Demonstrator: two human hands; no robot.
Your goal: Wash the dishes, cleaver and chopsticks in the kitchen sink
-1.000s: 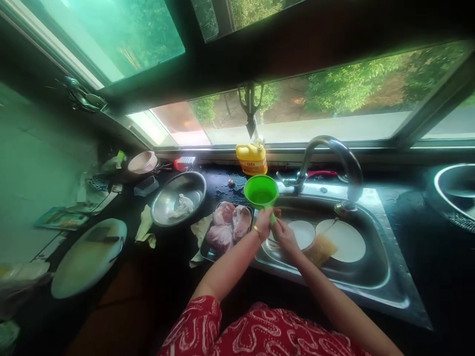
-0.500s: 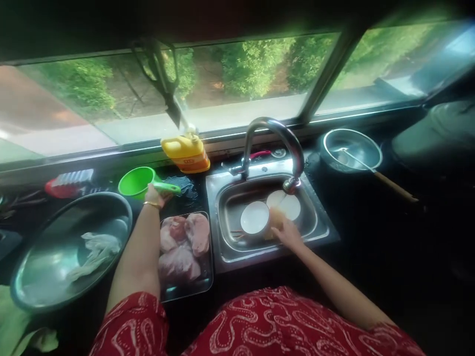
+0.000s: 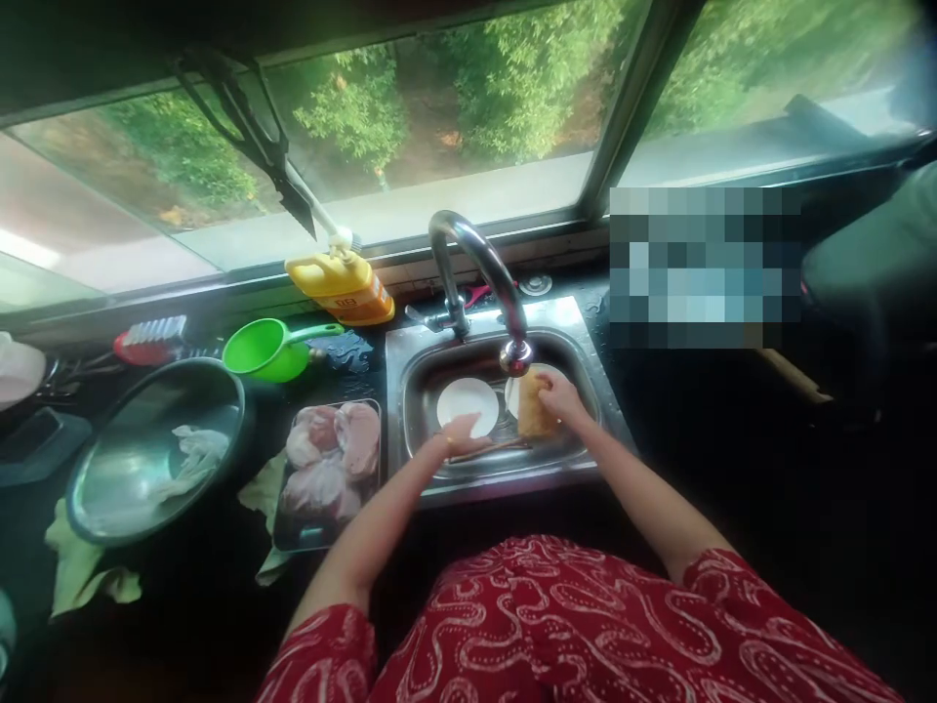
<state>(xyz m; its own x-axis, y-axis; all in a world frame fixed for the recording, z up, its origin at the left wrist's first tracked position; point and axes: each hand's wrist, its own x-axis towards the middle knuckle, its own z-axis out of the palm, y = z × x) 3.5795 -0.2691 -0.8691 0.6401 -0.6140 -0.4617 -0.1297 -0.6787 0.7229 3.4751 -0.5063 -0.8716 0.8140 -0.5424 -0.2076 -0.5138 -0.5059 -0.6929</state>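
Clothing: a red garment (image 3: pixel 556 625) with white squiggle patterning is filling the bottom of the view, cut off by the lower edge.
Left hand: the left hand (image 3: pixel 460 433) is reaching into the sink (image 3: pixel 410 391), lying over the near edge of a white plate (image 3: pixel 467 402); its grip is looking loose and flat, and whether it is actually pinching the plate or the thin stick-like piece below it is hard to make out.
Right hand: the right hand (image 3: pixel 560 398) is closing its grip on a tan sponge (image 3: pixel 533 410), holding it in the sink just under the tap spout.
Second plate: another white plate (image 3: pixel 514 392) is lying beside the first, mostly hidden behind the sponge and the spout.
Tray: a tray of raw pink meat (image 3: pixel 329 459) is sitting on the dark surface just left of the sink, with pale green leaves (image 3: pixel 258 493) poking out from under it.
Steel bowl: a wide steel bowl (image 3: pixel 157 449) is holding a crumpled white scrap, further left.
Green scoop: a green handled scoop (image 3: pixel 267 349) is resting behind the tray.
Tap: a curved steel tap (image 3: pixel 475 259) is arching over the sink.
Writing: a yellow bottle (image 3: pixel 341 286) by the window is carrying an orange label, its lettering too blurred to read.
Hidden: a pixelated patch is covering the area right of the tap.
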